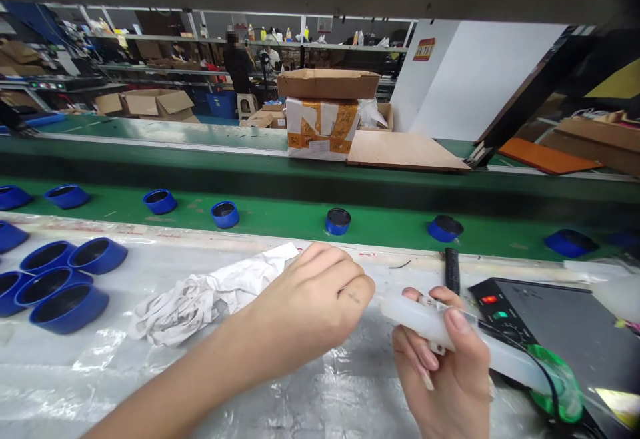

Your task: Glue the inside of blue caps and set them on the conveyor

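Observation:
My right hand [450, 365] is wrapped round a translucent white dispensing syringe [515, 362], thumb on top. The syringe lies tilted, its near-left end pointing toward my left hand. At its right end is a green part [557, 382] with a black cable beside it. My left hand [320, 292] is closed, back of the hand up, just left of the syringe's end and apart from it. Its fingertips are hidden, so what it may pinch cannot be made out. Behind my left wrist lies a crumpled white cloth [185, 305] on the plastic-covered table [280, 399].
Several blue cups with dark insides [70, 305] cluster at the left. More blue rings [339, 221] stand spaced along the green conveyor belt [280, 225]. A black control box [550, 312] with red and green switches is at the right. A taped carton [320, 129] stands beyond.

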A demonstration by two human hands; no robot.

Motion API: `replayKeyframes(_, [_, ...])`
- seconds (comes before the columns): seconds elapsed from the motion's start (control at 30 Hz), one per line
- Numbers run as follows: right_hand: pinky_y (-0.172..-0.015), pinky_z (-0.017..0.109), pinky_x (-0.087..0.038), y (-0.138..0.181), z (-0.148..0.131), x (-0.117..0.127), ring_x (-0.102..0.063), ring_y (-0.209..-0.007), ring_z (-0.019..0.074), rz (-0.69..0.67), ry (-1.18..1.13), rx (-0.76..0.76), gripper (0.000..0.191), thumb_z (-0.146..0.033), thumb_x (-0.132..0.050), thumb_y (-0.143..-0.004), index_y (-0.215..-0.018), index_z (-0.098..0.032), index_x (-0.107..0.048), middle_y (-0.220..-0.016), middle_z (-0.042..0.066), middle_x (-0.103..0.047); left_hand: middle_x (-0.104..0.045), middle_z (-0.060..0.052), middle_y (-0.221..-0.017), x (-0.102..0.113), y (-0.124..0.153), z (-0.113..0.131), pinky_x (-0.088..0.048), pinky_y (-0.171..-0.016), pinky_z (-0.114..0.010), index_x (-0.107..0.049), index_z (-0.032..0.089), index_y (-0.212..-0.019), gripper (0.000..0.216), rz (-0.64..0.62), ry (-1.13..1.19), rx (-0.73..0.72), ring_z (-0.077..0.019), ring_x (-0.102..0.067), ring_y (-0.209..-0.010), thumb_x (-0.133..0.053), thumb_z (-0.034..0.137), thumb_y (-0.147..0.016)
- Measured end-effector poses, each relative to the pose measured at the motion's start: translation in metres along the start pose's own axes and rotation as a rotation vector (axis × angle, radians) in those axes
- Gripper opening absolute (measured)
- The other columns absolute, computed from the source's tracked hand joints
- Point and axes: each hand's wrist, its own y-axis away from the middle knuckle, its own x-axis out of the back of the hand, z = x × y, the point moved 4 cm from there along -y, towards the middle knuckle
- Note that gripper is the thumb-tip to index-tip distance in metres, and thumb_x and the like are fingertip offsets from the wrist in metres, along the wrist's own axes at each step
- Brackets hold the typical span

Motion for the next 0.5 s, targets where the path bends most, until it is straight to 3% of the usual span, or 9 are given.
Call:
replayKeyframes(0.33, [-0.029, 0.011, -0.033, 0.000, 0.002, 0.004, -0.037, -0.028, 0.0008, 0.012, 0.040, -0.002, 0.032, -0.043, -0.096, -0.065, -0.084, -0.027, -0.076, -0.075, 0.006, -0.079, -0.066, -0.004, -0.082, -0.005, 0.004, -0.006, -0.051, -0.077, -0.031, -0.064, 0.016, -0.087, 0.030, -0.188, 0.125, 0.080, -0.0199, -0.059, -0.078, -0.045, -0.006, -0.092])
replayKeyframes(0.5, [-0.029, 0.013, -0.033, -0.002, 0.000, 0.003, -0.037, -0.027, 0.0018, -0.004, 0.063, 0.029, 0.033, -0.042, -0.097, -0.064, -0.083, -0.026, -0.075, -0.075, 0.006, -0.078, -0.073, -0.001, -0.084, -0.005, 0.000, -0.015, -0.051, -0.079, -0.028, -0.068, 0.018, -0.088, 0.021, -0.210, 0.335, 0.238, -0.0171, -0.066, -0.079, -0.057, 0.010, -0.104])
